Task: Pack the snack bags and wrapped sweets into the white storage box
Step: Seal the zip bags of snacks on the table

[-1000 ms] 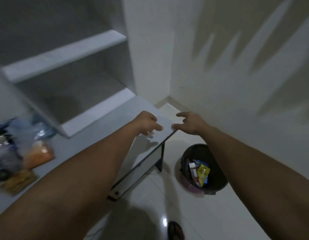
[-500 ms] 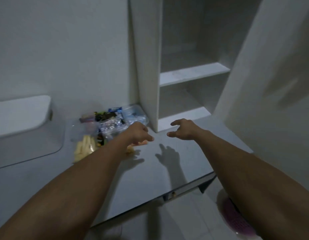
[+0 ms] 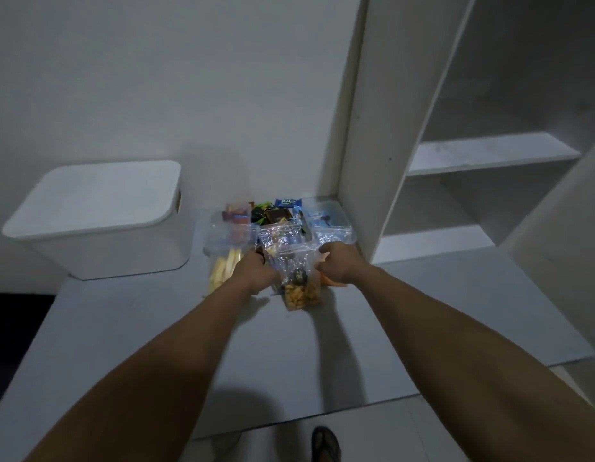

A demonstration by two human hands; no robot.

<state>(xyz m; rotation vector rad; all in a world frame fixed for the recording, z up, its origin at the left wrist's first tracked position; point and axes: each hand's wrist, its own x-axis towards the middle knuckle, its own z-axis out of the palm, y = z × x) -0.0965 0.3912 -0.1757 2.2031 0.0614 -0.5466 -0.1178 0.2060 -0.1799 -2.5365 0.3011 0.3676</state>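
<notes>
**K:** Hands status?

**R:** Both are reaching forward over the grey table [image 3: 289, 355], sitting close together at the snack pile. Left hand [image 3: 256, 273] is curling its fingers around the left edge of a clear bag of orange-brown snacks [image 3: 301, 293]. Right hand [image 3: 339, 266] is gripping the same bag's right side up near the top. So both are clamping on one bag, with the bag hanging between them.

**K:** Is the bag lifting?

**R:** Cannot tell. Its bottom end is sitting at the table surface or just above it, nearer the person than the hands.

**K:** Rest of the pile?

**R:** Bag of pale yellow sticks [image 3: 223, 270] is lying just left of the left hand. Crinkly clear bags [image 3: 283, 238] are sitting just beyond both hands. Wrapped sweets [image 3: 273, 213] are lying further out against the wall, one with a blue wrapper [image 3: 288, 203]. Another clear bag with blue contents [image 3: 329, 221] is sitting beyond the right hand, next to the shelf unit [image 3: 369, 145]. Something orange [image 3: 332, 281] is poking out under the right hand, too hidden to identify.

**K:** Box?

**R:** White storage box [image 3: 99, 225] is sitting well left of the left hand, against the wall, apart from the pile. Lid [image 3: 99, 195] is sitting on it, so it's closed. Nothing from the pile is touching it.

**K:** Anything else?

**R:** Sandalled foot [image 3: 326, 445] is showing on the floor below the table edge.
</notes>
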